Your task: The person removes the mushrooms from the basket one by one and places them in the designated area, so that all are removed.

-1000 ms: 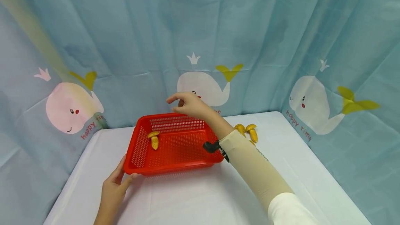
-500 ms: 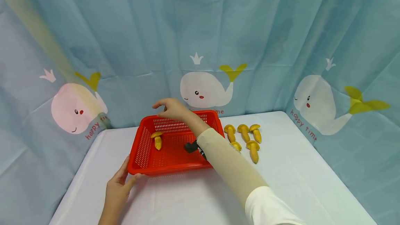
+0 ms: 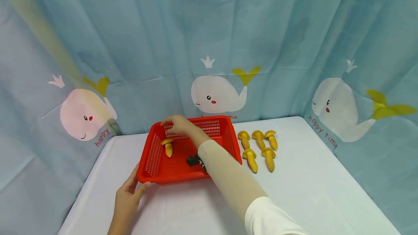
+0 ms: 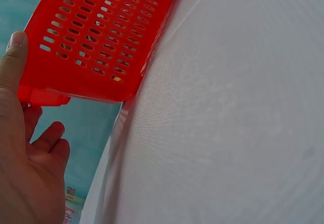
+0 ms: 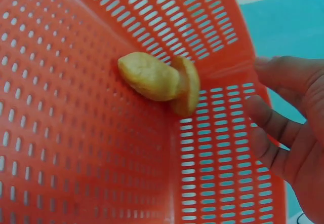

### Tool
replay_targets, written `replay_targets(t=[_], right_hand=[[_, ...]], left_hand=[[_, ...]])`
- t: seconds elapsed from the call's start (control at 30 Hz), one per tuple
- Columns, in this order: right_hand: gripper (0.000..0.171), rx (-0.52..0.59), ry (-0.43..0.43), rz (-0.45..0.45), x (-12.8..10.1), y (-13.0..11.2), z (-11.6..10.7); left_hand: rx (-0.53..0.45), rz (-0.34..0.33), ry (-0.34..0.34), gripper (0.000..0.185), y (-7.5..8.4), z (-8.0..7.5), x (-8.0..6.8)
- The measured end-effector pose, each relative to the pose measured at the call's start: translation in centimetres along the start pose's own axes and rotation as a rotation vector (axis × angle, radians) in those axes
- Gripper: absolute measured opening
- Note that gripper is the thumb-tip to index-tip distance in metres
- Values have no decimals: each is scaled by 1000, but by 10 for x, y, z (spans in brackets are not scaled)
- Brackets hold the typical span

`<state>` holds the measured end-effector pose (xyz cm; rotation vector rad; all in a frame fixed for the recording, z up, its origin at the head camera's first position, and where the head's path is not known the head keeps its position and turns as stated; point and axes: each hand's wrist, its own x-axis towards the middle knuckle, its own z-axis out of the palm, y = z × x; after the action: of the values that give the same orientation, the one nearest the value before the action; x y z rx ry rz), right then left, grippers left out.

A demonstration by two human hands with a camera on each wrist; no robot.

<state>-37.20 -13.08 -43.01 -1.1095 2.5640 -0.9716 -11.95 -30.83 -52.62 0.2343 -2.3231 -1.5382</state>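
A red plastic basket (image 3: 183, 178) with slotted walls stands on the white table. My left hand (image 3: 128, 197) grips its near left corner; in the left wrist view the thumb (image 4: 15, 51) lies at the rim, the other fingers curl below. One yellow mushroom (image 3: 168, 149) lies in the basket by its left wall, also seen in the right wrist view (image 5: 152, 79). Above that mushroom, my right hand (image 3: 181, 125) is at the far left corner, fingers bent loosely with nothing held. Its fingertips (image 5: 263, 64) are right at the rim in the right wrist view.
Several yellow mushrooms (image 3: 268, 157) lie in two rows on the table to the right of the basket. A blue curtain (image 3: 156, 46) printed with whales hangs behind and at both sides. My right forearm (image 3: 232, 177) crosses over the basket's near right part.
My right hand has moved left and down to the basket's far left corner. Its arm no longer covers the mushrooms on the right. The left hand keeps its hold on the basket.
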Motion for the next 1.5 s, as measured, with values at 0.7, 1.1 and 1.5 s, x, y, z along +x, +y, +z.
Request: replay_targets(t=[0.7,1.1,1.5], right_hand=[[39,-8,-170,78,4,28,30],[36,26,-200,95,6,29,33],[40,47,-262,118,-1,26,32]], left_hand=[[9,13,1,77,0,3,-1],[-10,24,6,77,-1,4,0],[6,-12,9,76,1,4,0]])
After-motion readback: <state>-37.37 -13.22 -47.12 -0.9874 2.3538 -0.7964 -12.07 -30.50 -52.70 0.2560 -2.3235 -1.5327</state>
